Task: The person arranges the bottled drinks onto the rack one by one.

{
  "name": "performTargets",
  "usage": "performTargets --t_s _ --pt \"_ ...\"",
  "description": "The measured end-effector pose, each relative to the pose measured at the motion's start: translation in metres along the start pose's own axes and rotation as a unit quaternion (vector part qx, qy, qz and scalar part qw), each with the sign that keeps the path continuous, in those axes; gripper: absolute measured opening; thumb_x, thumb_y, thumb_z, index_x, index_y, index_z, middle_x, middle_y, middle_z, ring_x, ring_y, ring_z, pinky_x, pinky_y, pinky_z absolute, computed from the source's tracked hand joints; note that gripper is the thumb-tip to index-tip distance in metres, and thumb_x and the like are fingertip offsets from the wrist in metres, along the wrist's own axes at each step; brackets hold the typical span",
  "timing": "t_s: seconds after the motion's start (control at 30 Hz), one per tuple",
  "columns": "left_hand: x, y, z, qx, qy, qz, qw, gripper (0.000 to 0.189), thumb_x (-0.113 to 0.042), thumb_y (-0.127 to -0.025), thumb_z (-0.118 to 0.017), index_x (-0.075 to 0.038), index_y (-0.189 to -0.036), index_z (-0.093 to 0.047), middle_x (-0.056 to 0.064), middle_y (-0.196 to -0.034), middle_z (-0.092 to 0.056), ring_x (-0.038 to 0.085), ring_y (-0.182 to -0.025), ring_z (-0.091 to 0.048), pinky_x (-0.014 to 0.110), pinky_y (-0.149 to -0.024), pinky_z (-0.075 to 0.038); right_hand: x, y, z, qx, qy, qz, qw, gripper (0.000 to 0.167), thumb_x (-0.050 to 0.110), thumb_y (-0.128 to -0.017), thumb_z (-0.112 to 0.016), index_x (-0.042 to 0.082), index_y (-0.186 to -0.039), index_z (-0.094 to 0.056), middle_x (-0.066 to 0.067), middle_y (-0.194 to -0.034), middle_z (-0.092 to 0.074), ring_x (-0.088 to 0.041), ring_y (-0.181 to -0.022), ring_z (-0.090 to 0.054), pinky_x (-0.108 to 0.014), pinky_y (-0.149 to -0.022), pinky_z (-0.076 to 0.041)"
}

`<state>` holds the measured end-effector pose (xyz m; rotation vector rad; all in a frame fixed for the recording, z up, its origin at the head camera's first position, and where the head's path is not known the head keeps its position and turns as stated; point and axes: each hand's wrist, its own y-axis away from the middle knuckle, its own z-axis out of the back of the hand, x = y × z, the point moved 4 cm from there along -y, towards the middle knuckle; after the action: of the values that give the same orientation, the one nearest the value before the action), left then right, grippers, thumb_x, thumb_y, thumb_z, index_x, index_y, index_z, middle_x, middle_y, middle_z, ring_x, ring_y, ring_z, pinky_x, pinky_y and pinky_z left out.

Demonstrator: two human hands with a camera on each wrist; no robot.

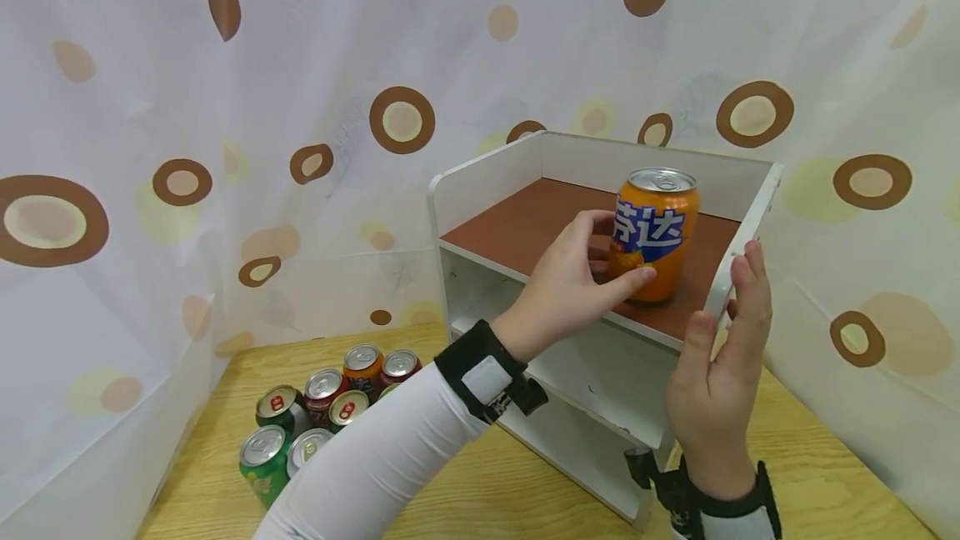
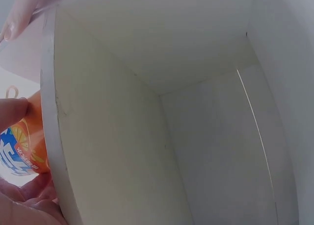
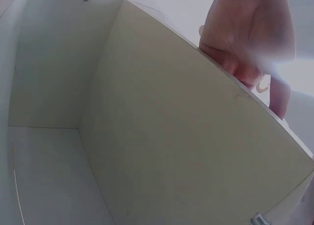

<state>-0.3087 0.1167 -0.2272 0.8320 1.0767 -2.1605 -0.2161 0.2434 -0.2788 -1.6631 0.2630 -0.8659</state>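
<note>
An orange soda can (image 1: 657,233) with a blue and white label stands upright at the top level of a small white shelf unit (image 1: 487,163), over its brown board (image 1: 510,223). My left hand (image 1: 562,286) grips the can low down, thumb across the front and fingers round its left side. In the left wrist view, part of the can (image 2: 37,132) shows between thumb and fingers beyond the board's edge. My right hand (image 1: 720,373) holds the unit's right side panel (image 1: 757,198), thumb on the inner side and fingers along the outside.
Several soda cans (image 1: 324,384), green, dark red and orange, stand together on the wooden table (image 1: 202,457) at the left, partly hidden by my left sleeve (image 1: 390,457). Lower compartments (image 1: 600,365) face me. A patterned curtain (image 1: 300,40) hangs behind.
</note>
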Motion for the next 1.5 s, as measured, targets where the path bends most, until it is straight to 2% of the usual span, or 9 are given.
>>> performTargets --t_s 0.2,0.77,1.1,1.5 --pt "0.000 0.001 -0.001 -0.002 -0.005 0.000 1.0000 0.065 -0.028 -0.095 -0.076 -0.010 -0.148 -0.042 0.008 -0.139 -0.058 0.017 -0.116 -0.065 0.018 -0.095 -0.054 -0.001 0.001 -0.001 -0.001 0.000 0.002 1.0000 0.046 0.012 -0.111 -0.041 -0.014 -0.146 -0.027 -0.025 -0.165 -0.025 -0.030 -0.154 -0.026 -0.031 -0.120 -0.025" --pt "0.000 0.000 -0.002 -0.011 0.002 -0.023 0.9997 0.064 -0.026 -0.095 -0.077 -0.008 -0.146 -0.043 0.009 -0.137 -0.058 0.013 -0.115 -0.064 0.015 -0.093 -0.053 0.001 0.001 -0.001 -0.008 0.001 0.000 1.0000 0.045 0.012 -0.110 -0.042 -0.014 -0.145 -0.028 -0.025 -0.165 -0.026 -0.030 -0.154 -0.027 -0.030 -0.118 -0.026" --pt "-0.006 -0.001 -0.010 0.001 0.010 -0.025 0.9996 0.066 -0.025 -0.094 -0.078 -0.009 -0.146 -0.042 0.009 -0.138 -0.058 0.014 -0.116 -0.064 0.016 -0.094 -0.053 -0.002 0.001 0.000 -0.003 0.007 -0.006 1.0000 0.047 0.014 -0.110 -0.043 -0.013 -0.146 -0.028 -0.023 -0.166 -0.025 -0.030 -0.156 -0.025 -0.031 -0.121 -0.025" --pt "-0.008 -0.001 -0.017 0.015 0.023 -0.022 0.9994 0.066 -0.027 -0.094 -0.077 -0.010 -0.147 -0.041 0.009 -0.137 -0.058 0.014 -0.114 -0.066 0.016 -0.090 -0.054 -0.003 0.002 0.000 -0.001 0.000 -0.005 1.0000 0.047 0.013 -0.111 -0.042 -0.013 -0.146 -0.027 -0.023 -0.166 -0.024 -0.030 -0.155 -0.024 -0.034 -0.122 -0.023"
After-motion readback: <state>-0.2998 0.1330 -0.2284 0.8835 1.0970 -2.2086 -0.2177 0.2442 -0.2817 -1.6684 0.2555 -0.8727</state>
